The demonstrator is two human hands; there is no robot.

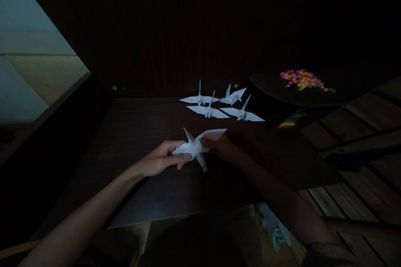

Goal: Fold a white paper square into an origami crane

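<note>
A white paper crane [196, 147] is held between my two hands above the dark tabletop, its wings spread left and right. My left hand [163, 157] pinches the left wing, with the thumb lying on top near the body. The right wing is gripped by my right hand [221, 146], which is in deep shadow and partly hidden behind the paper. One thin point of the crane sticks up and away, another points down toward me. Beyond it, several finished-looking white paper cranes [209, 111] stand close together on the table.
A dark upright panel rises behind the table [140, 121]. At the right, a curved dark shelf [266, 85] bears a heap of small pink, red and yellow pieces [302, 79]. Wooden slats [360, 146] lie farther right. A low dark side wall [46, 129] bounds the left.
</note>
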